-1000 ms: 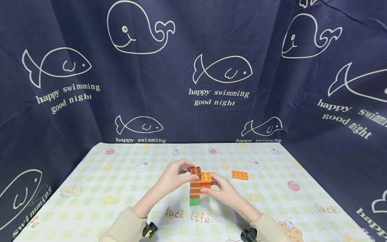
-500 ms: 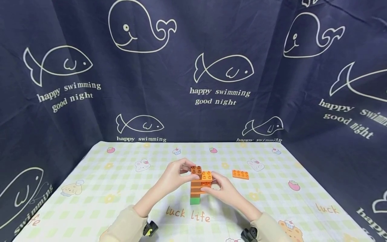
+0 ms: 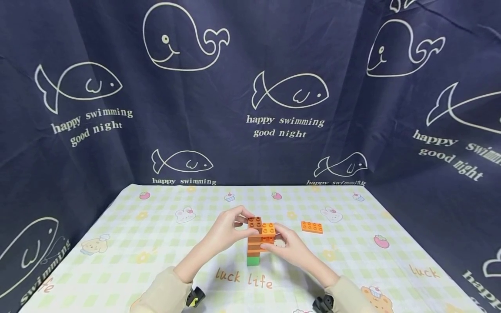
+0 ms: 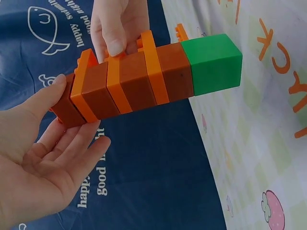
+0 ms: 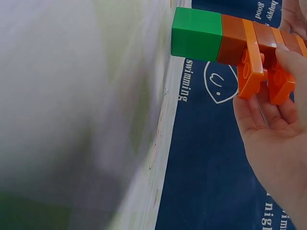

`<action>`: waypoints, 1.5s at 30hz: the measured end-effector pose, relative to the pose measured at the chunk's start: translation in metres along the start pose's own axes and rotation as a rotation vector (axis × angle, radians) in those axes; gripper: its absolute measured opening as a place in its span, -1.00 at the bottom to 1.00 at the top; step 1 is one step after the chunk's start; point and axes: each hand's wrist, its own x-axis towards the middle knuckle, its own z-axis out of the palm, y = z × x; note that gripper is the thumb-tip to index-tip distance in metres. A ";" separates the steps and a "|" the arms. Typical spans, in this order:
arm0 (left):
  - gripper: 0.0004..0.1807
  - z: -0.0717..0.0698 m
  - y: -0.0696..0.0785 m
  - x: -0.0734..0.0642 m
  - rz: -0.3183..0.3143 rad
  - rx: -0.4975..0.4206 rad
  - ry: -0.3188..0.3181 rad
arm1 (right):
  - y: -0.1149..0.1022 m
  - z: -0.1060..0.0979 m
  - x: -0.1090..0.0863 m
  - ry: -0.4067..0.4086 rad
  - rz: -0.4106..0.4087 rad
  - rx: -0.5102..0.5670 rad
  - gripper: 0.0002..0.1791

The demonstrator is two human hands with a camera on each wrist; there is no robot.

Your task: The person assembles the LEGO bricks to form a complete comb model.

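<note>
A tower of building bricks (image 3: 253, 247) stands upright at the middle of the table. Its base is a green brick (image 4: 213, 64); above that, brown bricks alternate with orange plates (image 4: 156, 72) that jut out to the right. My left hand (image 3: 226, 231) pinches the topmost brown brick (image 3: 255, 223) between thumb and fingers. From the other side, my right hand (image 3: 292, 248) grips the jutting plates, its thumb on the near side and its fingers behind. In the right wrist view, studs show on an orange plate (image 5: 253, 67) close to the right fingers.
A loose orange plate (image 3: 312, 227) with studs lies behind and to the right of the tower. The table wears a checked cloth (image 3: 156, 243) with printed pictures. A dark blue curtain (image 3: 219, 121) rises behind the table and along its sides.
</note>
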 end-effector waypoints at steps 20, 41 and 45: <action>-0.74 0.003 -0.004 0.001 0.013 -0.028 -0.002 | -0.039 -0.005 -0.004 -0.003 0.075 -0.028 -0.54; -0.66 0.005 -0.013 -0.002 -0.039 -0.144 0.006 | -0.004 0.000 0.002 -0.012 0.058 0.000 -0.52; -0.65 0.004 -0.013 -0.001 -0.035 -0.135 -0.004 | -0.002 0.001 0.001 -0.010 0.058 0.007 -0.51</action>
